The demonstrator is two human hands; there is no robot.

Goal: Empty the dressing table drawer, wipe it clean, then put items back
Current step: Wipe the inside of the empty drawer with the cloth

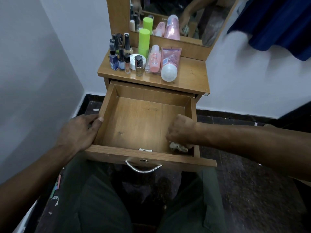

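You are facing a corner of pale walls over a dark speckled floor (252, 190), with a small wooden dressing bench (190, 76) set into it and a mirror (193, 17) rising at its back. A blue cloth (276, 22) hangs at the upper right. The drawer (144, 118) is pulled fully out toward you, its metal handle (143, 168) on the front panel just above your knees, and its wooden floor is bare apart from what your right hand covers.

Your left hand (79, 132) grips the left wall of the drawer, thumb hooked over the top edge and the fingers on the outside. Your right hand (180, 132) is down inside the near right corner of the drawer, fingers curled round a crumpled pale wipe (178, 147) pressed against the drawer floor, close to the front panel and the right wall.

The items stand on the bench top, above the drawer. At the left is a cluster of small dark bottles (119, 54), with a round white jar (134, 62) among them. Behind stands a lime-green tube (143, 42). To the right a pink bottle (154, 59) stands next to a pink tube (170, 64) on its white cap.
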